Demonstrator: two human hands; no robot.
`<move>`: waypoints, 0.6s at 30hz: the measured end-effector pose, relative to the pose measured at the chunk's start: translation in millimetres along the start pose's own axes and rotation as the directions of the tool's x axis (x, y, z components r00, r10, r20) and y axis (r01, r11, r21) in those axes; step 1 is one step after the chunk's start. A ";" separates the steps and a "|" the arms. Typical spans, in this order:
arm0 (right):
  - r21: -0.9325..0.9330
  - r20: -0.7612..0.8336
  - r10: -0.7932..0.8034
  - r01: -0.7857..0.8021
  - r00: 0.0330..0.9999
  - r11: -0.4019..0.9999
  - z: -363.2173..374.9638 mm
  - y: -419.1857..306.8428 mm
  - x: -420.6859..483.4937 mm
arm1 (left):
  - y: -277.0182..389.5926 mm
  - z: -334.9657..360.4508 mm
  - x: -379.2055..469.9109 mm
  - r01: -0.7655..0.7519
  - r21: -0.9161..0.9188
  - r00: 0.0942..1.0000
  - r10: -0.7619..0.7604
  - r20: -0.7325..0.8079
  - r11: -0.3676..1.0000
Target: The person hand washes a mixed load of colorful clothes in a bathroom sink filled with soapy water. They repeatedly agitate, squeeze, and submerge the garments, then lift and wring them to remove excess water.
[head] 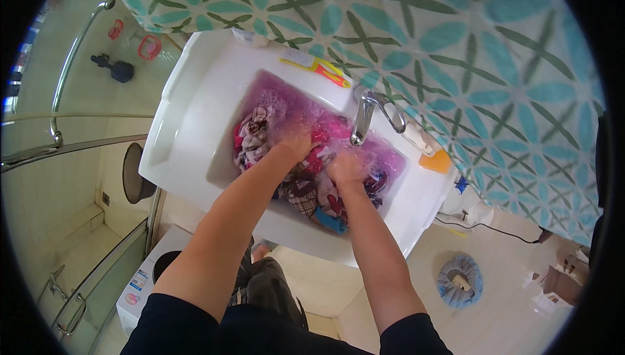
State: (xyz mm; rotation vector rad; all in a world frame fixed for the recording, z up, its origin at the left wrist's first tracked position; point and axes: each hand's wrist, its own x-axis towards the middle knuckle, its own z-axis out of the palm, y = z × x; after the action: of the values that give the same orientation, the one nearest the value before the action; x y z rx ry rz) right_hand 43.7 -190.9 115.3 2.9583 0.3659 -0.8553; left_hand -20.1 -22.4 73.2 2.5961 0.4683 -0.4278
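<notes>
A white washbasin (pixel 195 91) holds purple-tinted, foamy water (pixel 273 84) and a heap of wet clothes (pixel 302 194). Plaid, pink and red patterned fabrics show among them, along with a blue piece (pixel 329 220) near the front. My left hand (pixel 296 145) reaches into the water at the middle of the heap, its fingers lost under foam. To its right, my right hand (pixel 347 167) is down on the clothes below the spout, fingers also hidden. Whether either hand grips fabric is not visible. Over the basin stands a chrome faucet (pixel 364 115) with a loop lever.
A scrub brush (pixel 312 67) lies on the back ledge beside a white container (pixel 249 37). Right of the faucet are a soap dish (pixel 420 137) and an orange block (pixel 435 162). A patterned curtain (pixel 415 27) hangs behind. A white appliance (pixel 141 277) stands at lower left.
</notes>
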 end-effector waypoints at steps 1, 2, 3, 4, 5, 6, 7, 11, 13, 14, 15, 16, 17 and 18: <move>0.058 -0.029 0.092 -0.090 0.995 0.994 4.1 -0.5 6.4 | -1.3 5.8 13.1 0.016 -0.065 0.999 -0.014 0.029 0.998; 0.003 -0.117 -0.051 0.052 0.992 0.999 7.5 0.7 13.4 | -1.9 10.3 23.0 0.036 -0.085 0.993 -0.026 0.119 0.996; 0.101 -0.051 0.049 -0.043 0.998 0.994 11.6 1.5 20.0 | -3.3 12.1 29.6 0.020 -0.110 0.993 -0.007 0.117 0.994; 0.193 -0.035 0.128 -0.119 0.991 0.974 15.0 2.6 26.2 | -4.6 11.5 34.2 0.008 -0.091 0.985 0.008 0.174 0.996; 0.282 -0.027 0.218 -0.202 0.976 0.938 18.6 3.3 31.0 | -6.6 8.4 36.4 -0.037 -0.091 0.979 0.054 0.198 0.995; 0.256 -0.026 0.225 -0.211 0.974 0.943 18.9 5.3 36.4 | -7.6 2.3 38.5 0.044 -0.148 0.976 -0.011 0.218 0.988; 0.357 -0.119 0.254 -0.197 0.960 0.913 19.7 6.3 38.9 | -9.8 -4.6 35.2 0.090 -0.221 0.976 -0.041 0.216 0.971; 0.905 0.161 0.243 -0.241 0.957 0.351 6.2 25.3 14.5 | -11.9 -48.9 27.4 0.195 -0.505 0.975 -0.110 0.194 0.841; 0.958 0.270 0.107 -0.256 0.957 -0.132 -11.5 46.9 -22.0 | -20.8 -73.8 12.9 0.292 -0.892 0.946 0.032 0.322 0.345; 0.960 0.233 0.023 -0.227 0.972 -0.167 -15.8 56.0 -46.6 | -24.0 -84.6 1.5 0.374 -0.926 0.921 0.094 0.377 0.052; 0.954 0.221 -0.002 -0.217 0.975 -0.205 -23.1 67.5 -71.2 | -25.1 -94.4 -13.1 0.335 -0.942 0.930 0.149 0.336 0.031; 0.944 0.192 -0.067 -0.203 0.979 -0.260 -31.7 78.4 -93.3 | -25.3 -102.9 -33.5 0.323 -0.946 0.931 0.168 0.323 0.029; 0.986 0.127 -0.023 -0.128 0.992 -0.104 -37.5 86.0 -114.9 | -24.9 -111.5 -54.5 0.293 -0.956 0.935 0.203 0.290 0.017; 0.998 0.054 -0.032 -0.053 0.998 0.038 -43.3 91.9 -134.7 | -23.1 -119.7 -73.4 0.291 -0.948 0.937 0.161 0.309 0.127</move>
State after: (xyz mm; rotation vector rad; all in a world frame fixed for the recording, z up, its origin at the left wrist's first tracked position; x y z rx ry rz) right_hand -22.5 -304.5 221.0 4.0946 -0.6727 -1.8278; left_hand -69.1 37.5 192.7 1.0730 0.4890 -0.3701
